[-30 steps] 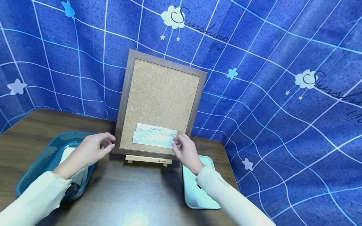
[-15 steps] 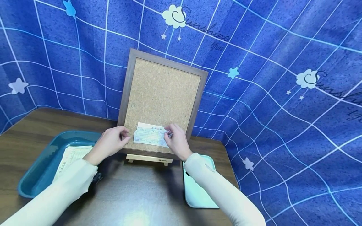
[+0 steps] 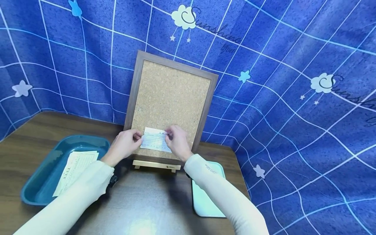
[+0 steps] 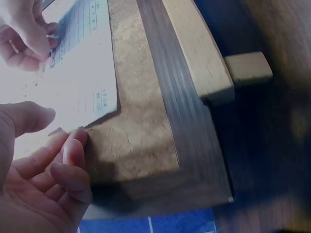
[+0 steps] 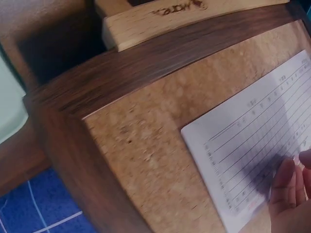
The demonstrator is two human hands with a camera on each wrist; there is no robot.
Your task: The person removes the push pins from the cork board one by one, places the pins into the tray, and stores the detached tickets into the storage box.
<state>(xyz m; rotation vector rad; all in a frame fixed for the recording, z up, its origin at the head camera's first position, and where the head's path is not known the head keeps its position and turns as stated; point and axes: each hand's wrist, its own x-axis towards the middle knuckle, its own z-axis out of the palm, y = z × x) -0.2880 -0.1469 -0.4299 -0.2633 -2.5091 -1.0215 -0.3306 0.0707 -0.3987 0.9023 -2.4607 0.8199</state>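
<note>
A printed form slip ruled with a table lies against the lower part of a framed corkboard. My left hand is at the slip's left edge. Its loosely bent fingertips meet that edge in the left wrist view, while the thumb stands apart over the paper. My right hand is over the slip's right part in the head view. Its bent thumb and fingers come together near the top of the printed sheet, pinching a small pale object, too small to identify.
A light wooden stand supports the board on the dark table. At left, a blue-green tray holds more printed slips. A pale mint tray lies at right, partly under my right sleeve. Blue patterned cloth hangs behind.
My left hand has moved right, from beside the board to the slip's left edge. My right hand has shifted left and slightly up, from the slip's right edge onto its printed area.
</note>
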